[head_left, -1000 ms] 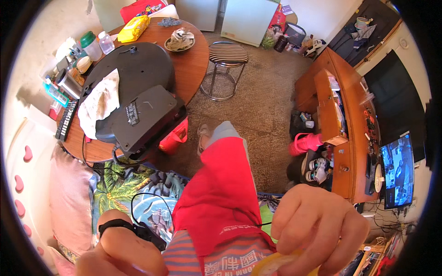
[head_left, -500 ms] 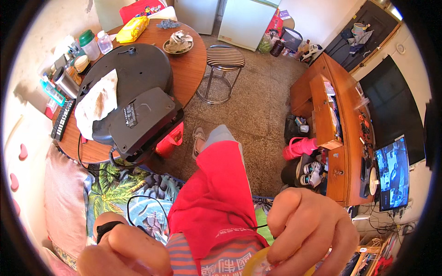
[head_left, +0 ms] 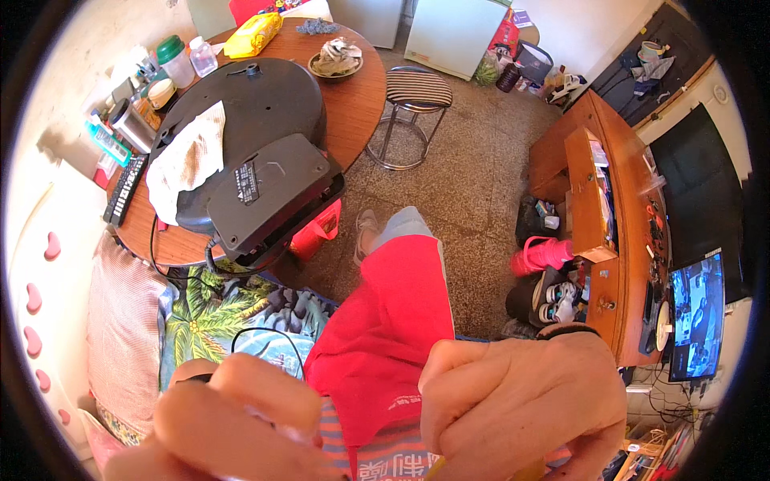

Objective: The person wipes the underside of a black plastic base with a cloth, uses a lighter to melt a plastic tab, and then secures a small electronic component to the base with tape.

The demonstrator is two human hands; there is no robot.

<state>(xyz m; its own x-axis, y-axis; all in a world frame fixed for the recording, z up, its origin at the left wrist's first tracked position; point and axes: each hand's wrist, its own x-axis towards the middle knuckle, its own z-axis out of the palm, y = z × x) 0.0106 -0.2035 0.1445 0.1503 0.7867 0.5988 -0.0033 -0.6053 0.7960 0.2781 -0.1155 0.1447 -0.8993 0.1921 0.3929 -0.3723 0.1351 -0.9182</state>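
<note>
My left hand [head_left: 233, 421] and my right hand [head_left: 521, 401] are both raised close in front of me, fingers curled closed. What the left fingers pinch, if anything, is hidden. A bit of a yellow, see-through thing [head_left: 531, 471] shows under my right hand, too covered to name. A thin black cord [head_left: 277, 330] loops over the patterned bedding beyond my left hand. Ahead on the left, a large black appliance [head_left: 265, 192] lies on the round wooden table [head_left: 361, 112], its label side up. A stained white cloth [head_left: 188, 164] is draped over it.
A remote control [head_left: 126, 190], bottles and a bowl [head_left: 337, 64] stand around the appliance. A striped stool [head_left: 417, 88] is beyond the table. On the right, a wooden desk [head_left: 553, 160] has an open drawer [head_left: 589, 200], with a lit monitor [head_left: 696, 317] beside it.
My right hand has turned and moved left, its back now facing up, and hides most of the yellow thing. My left hand has shifted slightly right. The whole view has swung a little left.
</note>
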